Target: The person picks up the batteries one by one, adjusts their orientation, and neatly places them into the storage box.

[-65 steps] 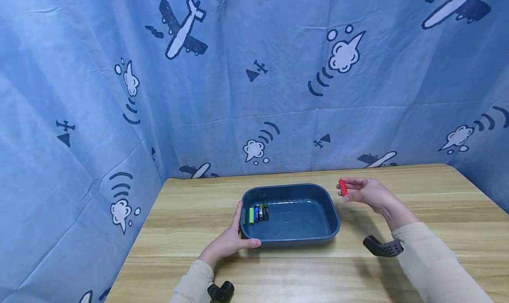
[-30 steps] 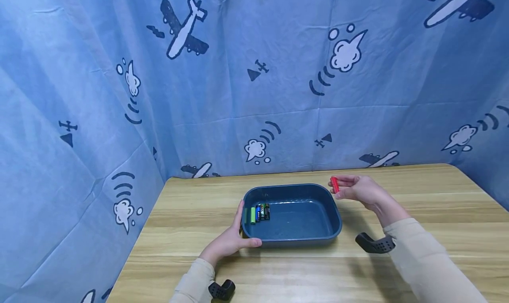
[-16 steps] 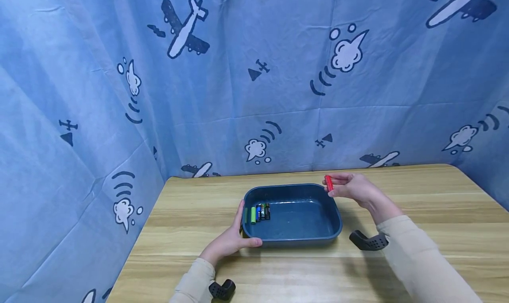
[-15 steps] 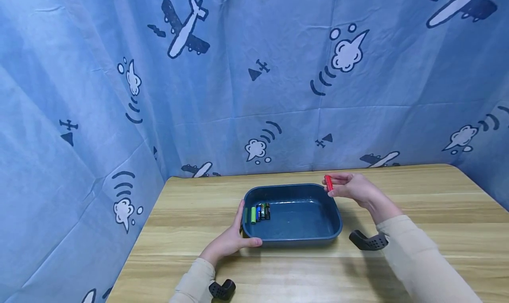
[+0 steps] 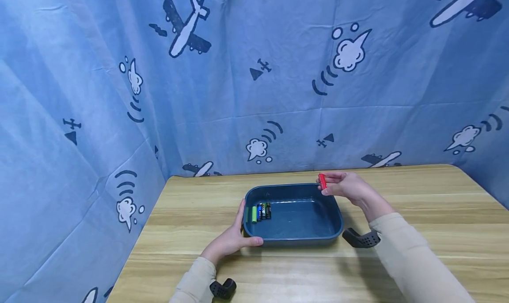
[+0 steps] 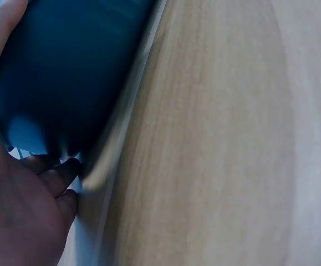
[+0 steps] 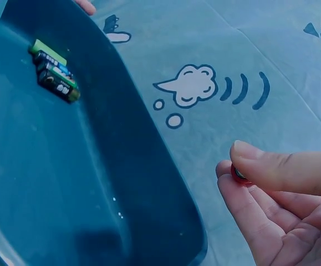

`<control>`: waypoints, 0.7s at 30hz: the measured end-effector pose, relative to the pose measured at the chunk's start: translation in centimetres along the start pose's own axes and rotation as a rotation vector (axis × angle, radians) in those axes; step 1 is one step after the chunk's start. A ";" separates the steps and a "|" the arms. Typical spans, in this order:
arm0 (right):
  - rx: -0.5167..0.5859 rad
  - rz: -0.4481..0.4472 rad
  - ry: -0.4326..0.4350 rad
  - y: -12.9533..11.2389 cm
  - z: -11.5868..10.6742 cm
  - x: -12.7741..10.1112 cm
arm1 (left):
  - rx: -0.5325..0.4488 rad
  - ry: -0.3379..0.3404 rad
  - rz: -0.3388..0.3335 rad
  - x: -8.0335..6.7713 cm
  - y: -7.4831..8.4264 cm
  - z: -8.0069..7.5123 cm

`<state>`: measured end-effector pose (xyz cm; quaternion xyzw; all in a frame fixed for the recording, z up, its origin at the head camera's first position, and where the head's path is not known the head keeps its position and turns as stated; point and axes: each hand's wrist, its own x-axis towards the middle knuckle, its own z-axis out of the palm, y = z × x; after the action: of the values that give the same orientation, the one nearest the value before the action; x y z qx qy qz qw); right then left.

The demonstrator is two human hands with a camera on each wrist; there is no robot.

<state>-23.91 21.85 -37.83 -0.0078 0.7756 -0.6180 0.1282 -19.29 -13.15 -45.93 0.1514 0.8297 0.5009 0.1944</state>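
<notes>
My right hand (image 5: 351,190) pinches a red battery (image 5: 322,181) between thumb and fingertips, tilted over the back right rim of a dark blue plastic tub (image 5: 294,240). In the right wrist view only the end of the red battery (image 7: 239,175) shows between thumb and fingers. My left hand (image 5: 228,242) holds the tub's front left corner, thumb along the front wall and fingers at the left side. Several batteries lie side by side in the tub's left end: a light green battery (image 5: 254,215), a blue battery (image 5: 260,212) and darker batteries (image 5: 266,211) beside them.
The tub stands on a light wooden table (image 5: 175,232). Behind it and on the left hangs a blue curtain (image 5: 214,95) printed with planes and clouds. Each wrist carries a black bracket (image 5: 361,238).
My right hand has moved left with the red battery, from beside the tub to over its back right rim. My left hand keeps its hold, and the batteries in the tub lie as before.
</notes>
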 end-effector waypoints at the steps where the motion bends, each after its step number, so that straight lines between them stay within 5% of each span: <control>1: 0.005 -0.007 -0.005 0.0 0.1 0.0 | 0.002 0.000 0.001 0.0 0.0 0.0; 21: 0.122 -0.023 -0.049 -0.6 1.7 0.8 | -0.003 -0.003 0.006 0.1 -0.3 0.1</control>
<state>-24.47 19.95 -37.72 -0.0241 0.7332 -0.6650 0.1402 -19.32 -13.19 -46.19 0.1544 0.8282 0.5025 0.1943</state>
